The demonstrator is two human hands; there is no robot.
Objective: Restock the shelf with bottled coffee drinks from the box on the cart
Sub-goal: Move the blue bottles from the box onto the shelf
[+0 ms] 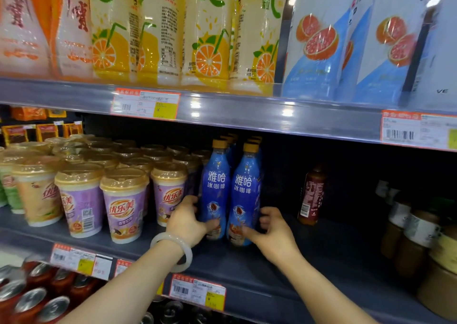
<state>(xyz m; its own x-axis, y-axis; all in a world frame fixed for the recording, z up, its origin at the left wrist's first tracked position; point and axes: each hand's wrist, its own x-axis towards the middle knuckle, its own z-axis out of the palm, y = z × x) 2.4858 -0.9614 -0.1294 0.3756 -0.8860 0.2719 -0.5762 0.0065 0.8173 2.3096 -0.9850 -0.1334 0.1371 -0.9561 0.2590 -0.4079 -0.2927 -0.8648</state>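
Observation:
Two rows of blue coffee bottles with gold caps stand on the grey middle shelf (259, 271). My left hand (186, 221), with a pale bangle on the wrist, grips the base of the front left bottle (214, 190). My right hand (273, 232) is curled round the base of the front right bottle (243, 195). More bottles of the same kind stand behind both. The box and the cart are out of view.
Milk-tea cups (123, 207) crowd the shelf just left of the bottles. A lone dark red bottle (311, 195) stands to the right, with brown jars (415, 237) further right. Juice bottles fill the upper shelf, red cans (32, 296) the one below.

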